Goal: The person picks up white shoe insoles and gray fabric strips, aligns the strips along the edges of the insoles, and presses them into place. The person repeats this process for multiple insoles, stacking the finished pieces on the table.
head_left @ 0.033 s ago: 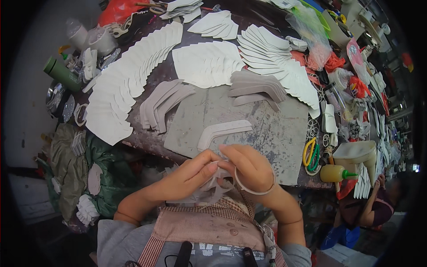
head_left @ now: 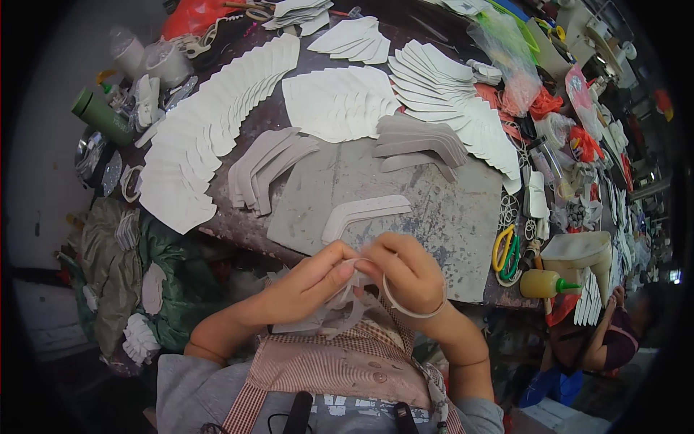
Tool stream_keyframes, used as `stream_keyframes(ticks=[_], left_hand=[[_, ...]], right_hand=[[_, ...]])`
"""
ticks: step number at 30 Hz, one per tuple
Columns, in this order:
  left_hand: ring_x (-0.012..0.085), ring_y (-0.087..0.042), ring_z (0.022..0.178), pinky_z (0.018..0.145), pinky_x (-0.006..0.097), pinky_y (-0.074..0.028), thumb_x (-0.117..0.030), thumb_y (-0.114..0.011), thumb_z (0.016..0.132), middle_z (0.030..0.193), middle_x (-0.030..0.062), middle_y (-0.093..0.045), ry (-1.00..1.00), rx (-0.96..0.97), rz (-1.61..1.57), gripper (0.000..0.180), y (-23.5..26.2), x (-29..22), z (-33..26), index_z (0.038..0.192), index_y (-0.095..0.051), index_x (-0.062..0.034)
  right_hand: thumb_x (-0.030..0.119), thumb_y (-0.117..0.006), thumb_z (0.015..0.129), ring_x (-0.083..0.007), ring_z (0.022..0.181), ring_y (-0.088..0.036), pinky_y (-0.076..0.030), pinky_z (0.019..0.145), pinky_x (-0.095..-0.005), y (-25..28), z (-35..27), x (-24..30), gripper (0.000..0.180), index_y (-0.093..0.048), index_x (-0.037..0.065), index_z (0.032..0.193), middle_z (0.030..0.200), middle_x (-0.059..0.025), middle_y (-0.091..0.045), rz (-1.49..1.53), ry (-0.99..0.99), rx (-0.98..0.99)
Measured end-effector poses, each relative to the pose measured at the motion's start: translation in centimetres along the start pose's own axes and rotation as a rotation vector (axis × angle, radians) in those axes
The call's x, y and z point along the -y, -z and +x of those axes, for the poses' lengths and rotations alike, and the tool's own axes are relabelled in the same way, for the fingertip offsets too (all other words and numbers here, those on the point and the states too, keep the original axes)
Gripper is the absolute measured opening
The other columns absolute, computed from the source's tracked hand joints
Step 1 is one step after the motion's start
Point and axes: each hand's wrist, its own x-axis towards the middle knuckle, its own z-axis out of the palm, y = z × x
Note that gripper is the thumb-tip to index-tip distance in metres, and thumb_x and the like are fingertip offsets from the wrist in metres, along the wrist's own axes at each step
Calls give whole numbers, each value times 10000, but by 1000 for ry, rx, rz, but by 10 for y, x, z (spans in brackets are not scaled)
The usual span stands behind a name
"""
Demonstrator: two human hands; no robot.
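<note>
Close to my apron, my left hand is closed, thumb and fingers pinching a thin pale strip whose loose ends hang down over my lap. My right hand meets it at the fingertips, its fingers curled and partly blurred, pinching the same material. What exactly lies between the fingertips is mostly hidden. A pale ring circles my right wrist. Just beyond my hands, a few bent, angled pale pieces lie stacked on the grey board.
Fanned white pieces curve along the left and back, with more at the right. Grey-mauve angled pieces lie at the left and right. Scissors and a yellow bottle sit on the right; another person is beyond.
My right fingers have shifted slightly and curled more at the fingertips. The pale strip hangs a little differently. My left hand has hardly moved.
</note>
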Motion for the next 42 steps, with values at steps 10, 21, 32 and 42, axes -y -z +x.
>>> stream_keyframes(ticks=[10, 21, 32, 42], left_hand=[[47, -494, 808, 715, 221, -430, -261, -426, 1083, 883, -39, -530, -128, -409, 139, 265, 24, 25, -4, 1196, -518, -40], [474, -221, 1461, 1163, 524, -219, -193, -464, 1044, 1560, 330, -248, -296, -1425, 1243, 462, 101, 54, 32, 1459, -397, 0], [290, -527, 993, 866, 412, -405, -151, -736, 831, 1095, 101, -552, -335, -576, 1059, 354, 13, 47, 53, 1159, -653, -47], [318, -521, 1023, 888, 425, -392, -124, -736, 822, 1053, 114, -545, -212, -453, 1012, 260, 21, 33, 46, 1048, -649, -31]], right_hand=[[96, -747, 768, -311, 944, -690, -528, 973, -447, 0, -46, 12, 157, -653, -14, 828, 970, -139, -696, 369, 279, 401], [254, -847, 760, -285, 1028, -619, -498, 851, -361, 3, -81, 2, 302, -732, 28, 925, 1127, -126, -633, 427, -120, 470], [288, -851, 746, -271, 907, -597, -496, 751, -346, 7, -81, 8, 334, -718, 27, 907, 1041, -117, -612, 339, -50, 357], [341, -861, 707, -277, 879, -593, -493, 743, -350, 18, -67, 11, 399, -714, 34, 915, 1014, -110, -597, 268, -17, 353]])
